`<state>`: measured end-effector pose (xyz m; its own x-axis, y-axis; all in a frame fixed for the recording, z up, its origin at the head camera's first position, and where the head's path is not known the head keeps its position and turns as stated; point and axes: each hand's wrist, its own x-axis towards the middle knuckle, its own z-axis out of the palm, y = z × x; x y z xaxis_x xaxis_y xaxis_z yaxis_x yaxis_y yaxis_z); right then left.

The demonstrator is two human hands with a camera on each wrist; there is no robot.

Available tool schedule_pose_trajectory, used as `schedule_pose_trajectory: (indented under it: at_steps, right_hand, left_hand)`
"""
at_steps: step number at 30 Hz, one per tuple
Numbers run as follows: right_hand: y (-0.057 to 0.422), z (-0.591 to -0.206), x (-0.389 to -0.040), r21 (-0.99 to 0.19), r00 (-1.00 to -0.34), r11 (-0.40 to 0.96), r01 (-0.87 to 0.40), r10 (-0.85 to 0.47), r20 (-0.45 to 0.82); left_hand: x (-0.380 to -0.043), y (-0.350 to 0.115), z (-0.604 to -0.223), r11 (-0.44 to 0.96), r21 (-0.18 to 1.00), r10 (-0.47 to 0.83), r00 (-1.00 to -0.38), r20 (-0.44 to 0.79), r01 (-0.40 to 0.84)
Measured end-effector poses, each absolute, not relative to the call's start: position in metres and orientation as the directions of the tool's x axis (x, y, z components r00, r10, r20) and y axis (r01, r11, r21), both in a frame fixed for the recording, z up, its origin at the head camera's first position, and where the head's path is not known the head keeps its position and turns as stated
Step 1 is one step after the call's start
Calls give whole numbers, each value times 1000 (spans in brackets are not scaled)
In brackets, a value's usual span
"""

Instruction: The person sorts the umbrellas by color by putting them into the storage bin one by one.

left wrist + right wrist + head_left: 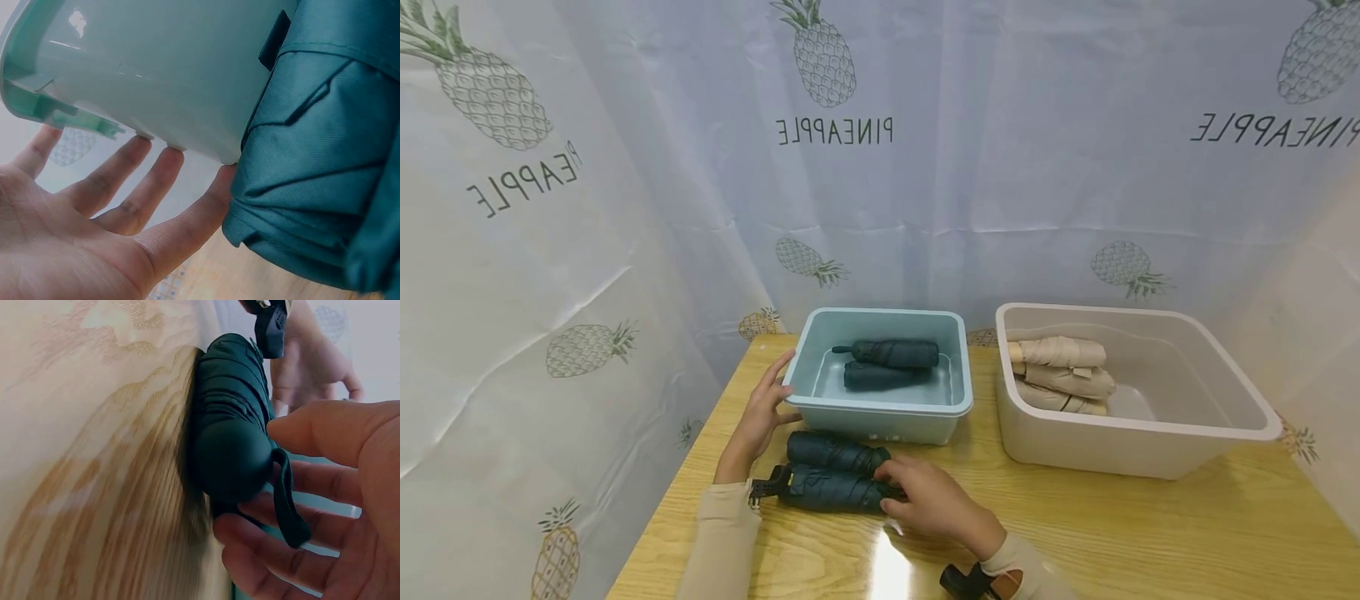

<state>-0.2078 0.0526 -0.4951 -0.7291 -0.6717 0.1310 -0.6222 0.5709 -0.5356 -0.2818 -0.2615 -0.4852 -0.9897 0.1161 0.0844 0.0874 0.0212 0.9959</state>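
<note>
Two folded dark green umbrellas lie side by side on the table: the nearer umbrella [831, 490] and the farther umbrella [831, 451]. My right hand [936, 504] is at their right ends; in the right wrist view its thumb and fingers curl about the rounded handle [231, 462] of one, beside the wrist strap [284, 506]. My left hand [758, 419], fingers spread, rests its fingertips against the left side of the light blue bin [865, 423]. Inside that bin lie two more dark umbrellas, an upper one [898, 352] and a lower one [880, 377].
To the right stands a larger beige bin [1097, 442], with several folded beige umbrellas [1067, 382] stacked at its left end. Both bins are on the wooden table [1075, 525], close to a pineapple-print curtain [940, 183] at the back and left.
</note>
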Motion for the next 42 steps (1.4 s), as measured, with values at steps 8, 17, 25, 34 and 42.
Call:
schedule_pose_trajectory:
  at_steps: [8,17,25,34,42]
  right_hand:
    - [42,-500,-205,-474,-770,647,-598,-628,114]
    - [34,-512,-199,-454,-792,689,-565,-607,64]
    - [32,-512,-197,-461,-799,695,-552,-599,54]
    - [36,-510,-201,-527,-768,649,-548,-640,11]
    - [49,-494,-206,-707,-760,553,-441,-649,-33]
  left_hand:
    - [-281,-261,-486,15,997,125,-989,76,79]
    - [-282,-261,-485,19,996,127,-989,78,82]
    - [-282,-262,-486,25,996,122,-989,80,83]
    - [-280,-263,-486,26,996,118,-990,77,81]
    - [-280,-262,-485,26,995,120,-989,88,92]
